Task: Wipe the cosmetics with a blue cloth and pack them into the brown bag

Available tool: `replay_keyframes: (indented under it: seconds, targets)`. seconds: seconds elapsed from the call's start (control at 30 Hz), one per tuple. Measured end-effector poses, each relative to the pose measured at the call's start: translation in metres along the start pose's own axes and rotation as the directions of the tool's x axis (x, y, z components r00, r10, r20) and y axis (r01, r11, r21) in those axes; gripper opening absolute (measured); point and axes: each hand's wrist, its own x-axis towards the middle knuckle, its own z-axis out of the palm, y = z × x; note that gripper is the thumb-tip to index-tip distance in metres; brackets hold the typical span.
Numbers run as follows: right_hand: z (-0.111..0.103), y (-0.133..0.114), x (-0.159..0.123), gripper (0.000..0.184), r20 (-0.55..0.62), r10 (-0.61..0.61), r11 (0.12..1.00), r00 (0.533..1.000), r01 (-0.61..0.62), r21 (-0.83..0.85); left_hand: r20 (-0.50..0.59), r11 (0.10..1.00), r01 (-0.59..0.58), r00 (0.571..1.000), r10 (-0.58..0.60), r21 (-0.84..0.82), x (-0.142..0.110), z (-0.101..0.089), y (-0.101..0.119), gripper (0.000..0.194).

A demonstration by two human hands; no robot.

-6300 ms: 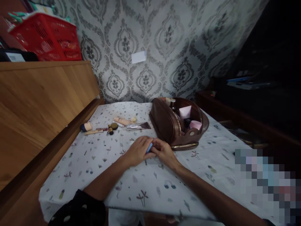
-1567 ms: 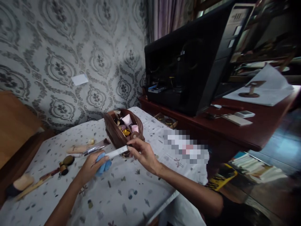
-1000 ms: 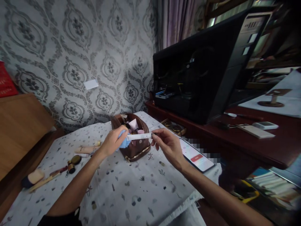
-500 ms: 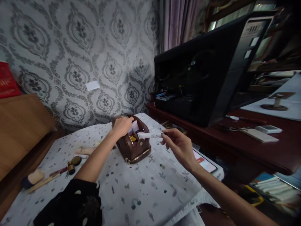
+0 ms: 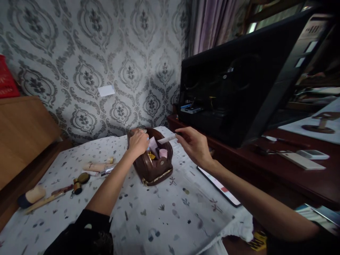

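A brown cosmetic bag [image 5: 146,171] stands unzipped on the patterned cloth, its gold zip folded down at the front. My left hand [image 5: 139,142] is closed on the bag's left rim; some fingers are hidden. Inside show a pink-capped item [image 5: 163,153], a gold packet-like piece [image 5: 151,156] and a pale lilac item [image 5: 153,146]. Between the thumb and fingers of my right hand [image 5: 195,145] is a slim white tube [image 5: 167,138], pinched at its right end. The tube's left end hangs over the bag opening.
Makeup things lie at left: a beige tube [image 5: 95,166], a silver tube [image 5: 107,170], a small dark-gold bottle [image 5: 77,186] and a brush [image 5: 34,196]. A phone-like screen [image 5: 220,186] lies at right. A black computer case [image 5: 225,95] stands on the dark red desk [image 5: 294,177].
My right hand has raised the white tube and tilted it, its left end lower, over the bag's back right side. My left hand stays on the rim. The view has shifted slightly.
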Motion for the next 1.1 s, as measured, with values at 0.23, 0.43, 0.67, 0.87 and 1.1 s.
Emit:
replay_keyframes:
  seconds: [0.23,0.43,0.67,0.87,1.1]
  targets:
    - [0.032,-0.01,0.058,0.025,0.326,-0.008,0.896,0.945,0.152,-0.418,-0.013,0.999,0.025,1.0,-0.026,-0.04,-0.003,0.005,-0.001,0.025]
    - [0.045,-0.027,0.079,0.023,0.526,0.042,0.774,0.849,0.305,-0.555,-0.012,0.997,0.037,0.999,-0.038,-0.067,-0.005,0.006,-0.002,0.024]
    - [0.062,-0.022,0.095,0.024,0.626,0.06,0.73,0.777,0.393,-0.559,0.001,0.995,0.041,0.999,-0.041,-0.087,-0.005,0.006,-0.003,0.022]
    - [0.08,-0.016,0.103,0.024,0.679,0.07,0.725,0.731,0.43,-0.538,-0.002,0.995,0.044,0.999,-0.045,-0.093,-0.006,0.007,-0.003,0.022]
    - [0.108,-0.011,0.106,0.023,0.747,0.06,0.701,0.662,0.505,-0.504,-0.001,0.994,0.047,0.999,-0.047,-0.098,-0.007,0.007,-0.003,0.023]
